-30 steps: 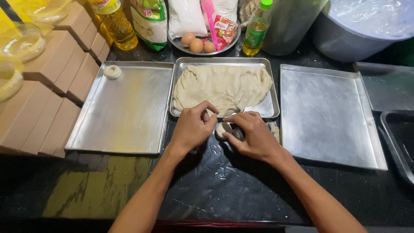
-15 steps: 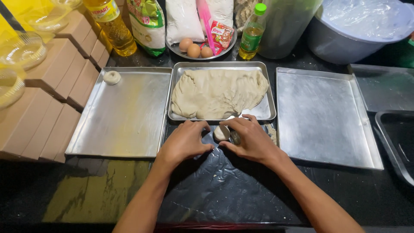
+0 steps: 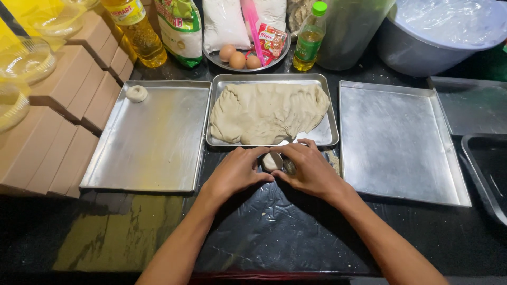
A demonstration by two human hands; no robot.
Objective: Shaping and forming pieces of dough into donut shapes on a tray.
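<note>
My left hand [image 3: 236, 170] and my right hand [image 3: 309, 170] meet over a black plastic sheet [image 3: 274, 221], both cupped around a small pale dough piece [image 3: 272, 161] held between the fingertips. Just beyond them a metal tray [image 3: 325, 138] holds a large flat mass of beige dough [image 3: 266, 112]. On the left a bigger metal tray [image 3: 153, 142] carries one small round dough ring [image 3: 137, 93] in its far left corner.
An empty metal tray [image 3: 398, 137] lies on the right, a dark pan [image 3: 488, 169] beyond it. Cardboard boxes [image 3: 63, 116] line the left. At the back stand oil bottles [image 3: 134, 29], flour bags [image 3: 224, 24], a plate of eggs [image 3: 237, 58] and a large covered pot [image 3: 438, 31].
My left hand pulled back from the dough tray's edge to the plastic sheet, then closed in beside my right hand around the small dough piece.
</note>
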